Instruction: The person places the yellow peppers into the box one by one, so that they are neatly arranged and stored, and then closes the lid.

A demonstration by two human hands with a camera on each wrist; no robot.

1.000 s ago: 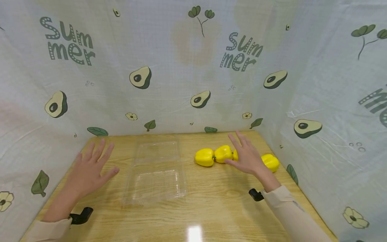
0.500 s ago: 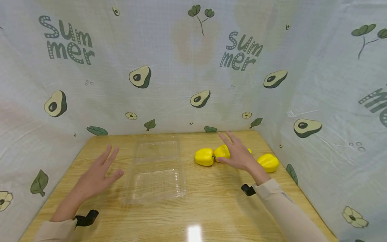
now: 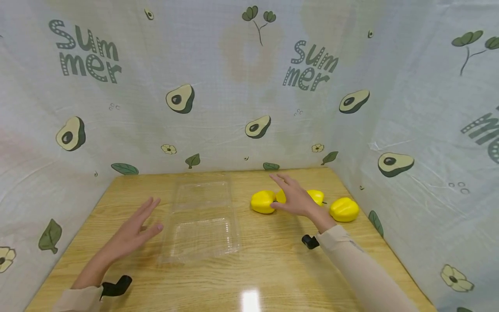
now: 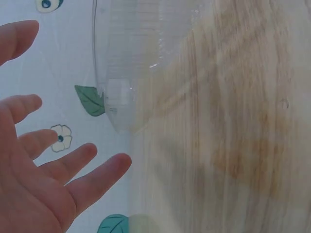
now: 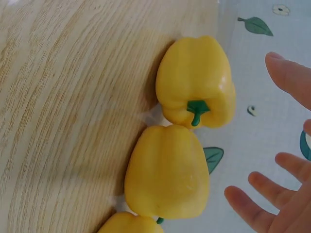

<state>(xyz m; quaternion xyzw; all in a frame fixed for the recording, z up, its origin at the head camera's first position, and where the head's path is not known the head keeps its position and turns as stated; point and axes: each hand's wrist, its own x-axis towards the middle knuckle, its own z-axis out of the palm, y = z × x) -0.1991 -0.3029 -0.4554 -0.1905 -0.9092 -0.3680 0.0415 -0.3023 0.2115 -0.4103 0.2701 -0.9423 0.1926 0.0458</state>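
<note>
Several yellow bell peppers lie in a row on the right half of the table. At the row's left end is one bell pepper [image 3: 262, 202]; another bell pepper [image 3: 344, 209] lies at its right end. My right hand [image 3: 296, 199] hovers over the row with fingers spread, hiding part of the middle peppers. In the right wrist view, a bell pepper [image 5: 194, 77] with a green stem shows beside the spread fingers. To the left, a clear plastic clamshell box [image 3: 200, 207] lies opened flat. My left hand [image 3: 128, 236] is held in the air left of it, fingers extended, holding nothing.
The wooden table [image 3: 269, 268] has a bright light reflection near its front. A white curtain [image 3: 218, 130] printed with avocados and leaves rises along the back and both sides.
My right hand has moved left along the row toward the leftmost peppers, uncovering those on the right. My left hand has shifted right toward the clear box and turned slightly, its fingers closer together.
</note>
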